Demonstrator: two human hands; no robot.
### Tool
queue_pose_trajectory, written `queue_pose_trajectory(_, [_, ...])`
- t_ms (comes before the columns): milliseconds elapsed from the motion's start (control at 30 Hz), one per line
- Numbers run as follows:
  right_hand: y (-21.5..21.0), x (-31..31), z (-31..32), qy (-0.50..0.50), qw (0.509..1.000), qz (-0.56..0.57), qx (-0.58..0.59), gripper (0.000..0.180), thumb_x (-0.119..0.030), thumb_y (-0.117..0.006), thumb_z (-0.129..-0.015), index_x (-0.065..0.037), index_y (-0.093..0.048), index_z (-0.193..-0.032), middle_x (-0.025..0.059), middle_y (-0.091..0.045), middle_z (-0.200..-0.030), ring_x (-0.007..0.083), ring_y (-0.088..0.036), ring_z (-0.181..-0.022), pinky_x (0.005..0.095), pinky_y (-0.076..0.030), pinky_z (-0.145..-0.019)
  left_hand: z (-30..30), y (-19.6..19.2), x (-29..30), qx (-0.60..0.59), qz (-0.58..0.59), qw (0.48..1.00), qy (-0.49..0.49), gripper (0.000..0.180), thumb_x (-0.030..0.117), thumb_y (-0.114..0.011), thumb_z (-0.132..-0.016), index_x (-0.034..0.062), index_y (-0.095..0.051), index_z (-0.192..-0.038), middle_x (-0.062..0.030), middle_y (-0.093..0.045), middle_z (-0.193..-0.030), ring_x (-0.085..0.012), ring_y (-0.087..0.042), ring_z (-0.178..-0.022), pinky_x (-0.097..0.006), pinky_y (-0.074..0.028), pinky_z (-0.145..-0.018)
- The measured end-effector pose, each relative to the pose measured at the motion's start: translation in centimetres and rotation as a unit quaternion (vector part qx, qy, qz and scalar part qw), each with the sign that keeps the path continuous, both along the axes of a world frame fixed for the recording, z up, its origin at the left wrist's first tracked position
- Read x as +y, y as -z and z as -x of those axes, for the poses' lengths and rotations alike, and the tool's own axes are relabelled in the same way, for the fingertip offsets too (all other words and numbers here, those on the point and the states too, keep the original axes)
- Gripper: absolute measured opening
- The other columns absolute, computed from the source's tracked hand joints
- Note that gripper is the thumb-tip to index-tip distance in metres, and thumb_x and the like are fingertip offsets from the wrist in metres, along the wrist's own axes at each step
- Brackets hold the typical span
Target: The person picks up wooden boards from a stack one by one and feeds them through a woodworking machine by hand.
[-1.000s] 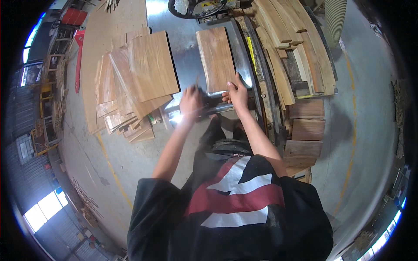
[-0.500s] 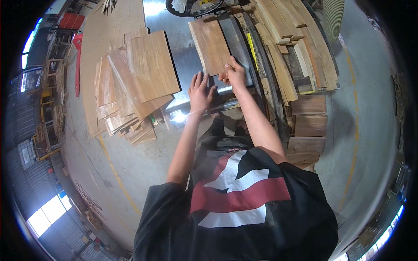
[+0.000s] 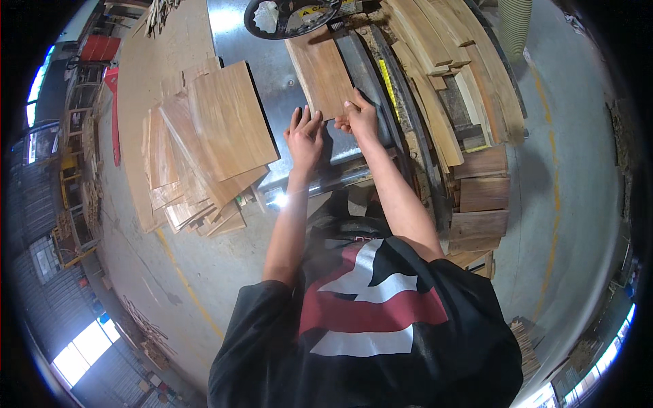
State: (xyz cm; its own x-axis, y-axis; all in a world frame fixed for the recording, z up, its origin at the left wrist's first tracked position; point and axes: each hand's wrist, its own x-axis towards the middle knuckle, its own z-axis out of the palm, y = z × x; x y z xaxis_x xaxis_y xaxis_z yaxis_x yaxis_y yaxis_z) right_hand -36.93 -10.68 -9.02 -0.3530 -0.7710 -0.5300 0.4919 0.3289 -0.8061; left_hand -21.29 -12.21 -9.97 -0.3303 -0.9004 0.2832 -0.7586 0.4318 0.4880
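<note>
A flat wooden board (image 3: 322, 76) lies on the metal machine table (image 3: 273, 92), its far end reaching the black ring-shaped guard (image 3: 289, 32). My right hand (image 3: 359, 120) grips its near right corner, thumb on top and the other fingers curled at the near edge. At the near left corner, my left hand (image 3: 304, 141) rests with fingers stretched forward and slightly apart, the fingertips by the board's edge. Left of that hand is a pile of similar boards (image 3: 228, 115), loosely fanned.
Long wooden strips (image 3: 425, 102) lie right of the dark rail (image 3: 388, 95), which has a yellow scale (image 3: 390, 87). Short wood blocks (image 3: 484, 194) are stacked nearer me on the right. A ribbed hose (image 3: 515, 30) hangs at far right. A red metal bar (image 3: 114, 115) stands far left.
The board has slid a little away from me, its far end now meeting the guard. Both hands moved along with it, and my left fingers drew closer together. The view shifted slightly.
</note>
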Motion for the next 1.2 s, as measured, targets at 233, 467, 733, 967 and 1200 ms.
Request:
queue_pose_trajectory(233, [-0.5,-3.0,0.5,-0.010,1.000,-0.019,0.021,0.056,-0.016,-0.053,-0.099,-0.018,-0.034,-0.152,0.0071,-0.066,-0.071,0.0141,-0.063,-0.051,0.0234,-0.045,-0.042,0.2,0.0,-3.6,0.022,-0.011,0.999,0.030,0.032,0.020,-0.069,-0.088,0.0122,-0.070,-0.118,-0.0155,-0.060,-0.133,-0.0374,-0.048,-0.131,-0.046,-0.037,-0.107])
queue_pose_trajectory(467, [-0.1,-7.5,1.1,-0.019,0.999,-0.004,0.032,0.057,-0.016,-0.054,-0.099,-0.017,-0.033,-0.152,0.0073,-0.066,-0.071,0.0140,-0.063,-0.050,0.0234,-0.044,-0.042,0.6,0.2,-8.2,-0.005,0.019,0.999,0.033,0.033,0.017,-0.070,-0.085,0.0147,-0.071,-0.118,-0.0134,-0.061,-0.132,-0.0321,-0.049,-0.130,-0.044,-0.040,-0.098])
queue_pose_trajectory(733, [-0.2,-14.3,1.3,0.019,0.996,0.009,0.085,0.065,-0.013,-0.054,-0.099,-0.009,-0.021,-0.155,0.0106,-0.065,-0.070,0.0160,-0.061,-0.048,0.0246,-0.043,-0.038,1.6,0.5,-14.5,0.071,0.044,0.996,0.004,0.033,0.005,-0.074,-0.076,0.0158,-0.076,-0.107,-0.0125,-0.068,-0.120,-0.0330,-0.058,-0.093,-0.039,-0.047,-0.088])
queue_pose_trajectory(967, [1.0,-19.1,3.4,-0.010,0.991,0.078,0.110,0.030,-0.016,-0.058,-0.098,-0.002,-0.038,-0.115,0.0172,-0.068,-0.081,0.0196,-0.069,-0.062,0.0251,-0.046,-0.045,-2.0,-1.5,-19.4,0.102,0.019,0.990,-0.095,0.034,0.024,-0.076,-0.077,0.0123,-0.074,-0.108,-0.0194,-0.064,-0.123,-0.0391,-0.053,-0.114,-0.044,-0.042,-0.100])
queue_pose_trajectory(1200, [2.2,-10.4,3.9,-0.107,0.969,0.166,0.151,0.042,-0.023,-0.054,-0.102,-0.003,-0.050,-0.139,0.0091,-0.063,-0.124,0.0183,-0.065,-0.104,0.0272,-0.055,-0.084,-12.2,-6.9,-8.3,-0.128,0.135,0.942,-0.279,0.056,0.041,-0.070,-0.081,0.0121,-0.062,-0.129,-0.0274,-0.035,-0.149,-0.0470,-0.032,-0.137,-0.057,-0.028,-0.108])
